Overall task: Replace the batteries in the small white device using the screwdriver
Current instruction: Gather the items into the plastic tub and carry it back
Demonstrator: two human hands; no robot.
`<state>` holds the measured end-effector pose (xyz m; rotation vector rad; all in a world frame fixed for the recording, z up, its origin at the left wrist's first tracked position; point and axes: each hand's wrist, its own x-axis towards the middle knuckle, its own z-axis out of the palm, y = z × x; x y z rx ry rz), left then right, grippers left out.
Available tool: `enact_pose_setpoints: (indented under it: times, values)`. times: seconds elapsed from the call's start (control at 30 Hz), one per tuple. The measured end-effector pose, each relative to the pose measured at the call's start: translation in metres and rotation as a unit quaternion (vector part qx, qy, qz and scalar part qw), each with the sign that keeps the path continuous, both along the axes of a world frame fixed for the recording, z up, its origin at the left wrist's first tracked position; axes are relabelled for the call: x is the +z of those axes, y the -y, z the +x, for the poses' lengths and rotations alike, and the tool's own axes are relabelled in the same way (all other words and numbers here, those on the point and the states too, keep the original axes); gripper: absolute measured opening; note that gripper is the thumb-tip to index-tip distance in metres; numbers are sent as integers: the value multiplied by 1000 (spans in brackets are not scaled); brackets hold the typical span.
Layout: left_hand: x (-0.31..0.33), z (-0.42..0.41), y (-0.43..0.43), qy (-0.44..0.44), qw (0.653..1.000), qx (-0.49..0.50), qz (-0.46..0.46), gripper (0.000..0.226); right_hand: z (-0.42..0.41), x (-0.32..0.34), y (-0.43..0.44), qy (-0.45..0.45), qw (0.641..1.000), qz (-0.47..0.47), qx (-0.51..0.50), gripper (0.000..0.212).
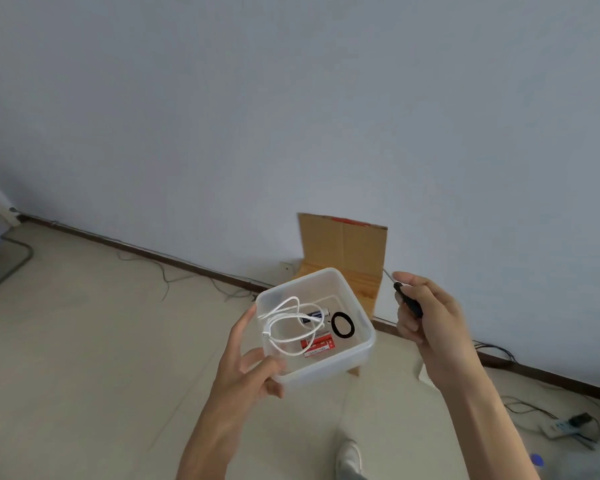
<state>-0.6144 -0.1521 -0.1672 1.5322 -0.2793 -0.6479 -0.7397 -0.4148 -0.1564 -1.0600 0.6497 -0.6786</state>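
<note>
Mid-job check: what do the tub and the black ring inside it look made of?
The tub looks like translucent plastic, milky and smooth: cloudy walls, rounded moulded corners. The ring is matte black, thin and flat, perhaps rubber or foam; too small to tell which.

Place, as I read it through the head camera: a plain indoor room; I cannot tell home from office.
- Wall [291, 98]: painted pale blue-grey.
- Floor [84, 341]: large beige tiles.
- Skirting board [153, 253]: dark brown, along the foot of the wall.
- Flattened cardboard box [343, 251]: leaning against the wall.
- Loose wires [167, 278]: thin, trailing over the tiles near the skirting board.
- Power strip [561, 427]: white, lying on the floor at far right, leads plugged in.
- Metal tube frame [14, 265]: on the floor at the left edge.
</note>
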Motion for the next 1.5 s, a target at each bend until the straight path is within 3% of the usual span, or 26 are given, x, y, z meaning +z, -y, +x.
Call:
enact_pose_setpoints:
  times: [0.23,0.47,0.73,1.07,1.5]
  values:
    - [12,153,73,6,1000,-9,-9,92,151,22,88,8,999,-38,4,26]
    - [4,274,127,15,998,-50,25,94,246,3,123,-33,999,-26,4,23]
    - [-43,406,194,-7,987,-137,79,97,321,-41,155,-147,986,-39,-63,25]
    - [-147,531,289,-6,943,-298,149,102,393,-173,170,-300,935,-105,-156,19]
    - [-379,573,356,-28,925,-316,211,113,425,-405,221,-479,842,-227,-100,32]
